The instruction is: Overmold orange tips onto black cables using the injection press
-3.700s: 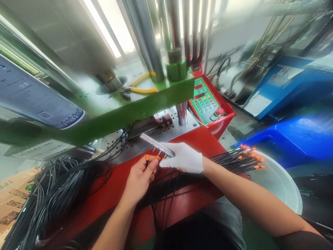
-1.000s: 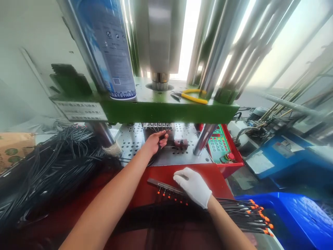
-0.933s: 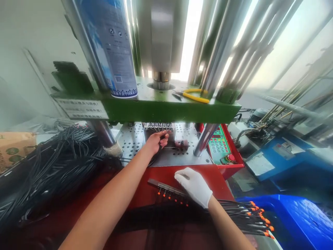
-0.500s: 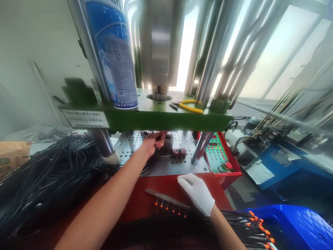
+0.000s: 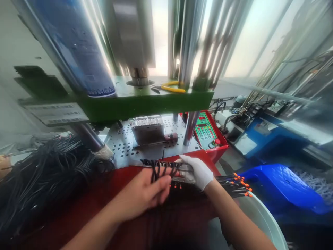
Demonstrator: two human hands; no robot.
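Note:
My bare left hand (image 5: 145, 189) is closed on a row of black cables with moulded ends (image 5: 158, 166), held over the red table edge. My gloved right hand (image 5: 198, 171) grips a metal bar (image 5: 182, 180) just to the right; orange-tipped cable ends hang under the bar. The two hands are close together, and the black cable row lies just above the bar. Behind them, a grey mould block (image 5: 147, 127) sits uncovered on the perforated steel plate (image 5: 121, 146) of the press.
A big pile of black cables (image 5: 44, 173) lies at left. Orange-tipped cables (image 5: 235, 182) fan out over a white basin (image 5: 265, 218), with a blue crate (image 5: 281, 187) beyond. A green-and-red control panel (image 5: 205, 130), yellow pliers (image 5: 171, 86) and a blue spray can (image 5: 78, 59) stand on the press.
My left hand has pulled back from the mould under the press, bringing a row of black cables to the table edge. My right hand stayed on the bar. The view shifted left.

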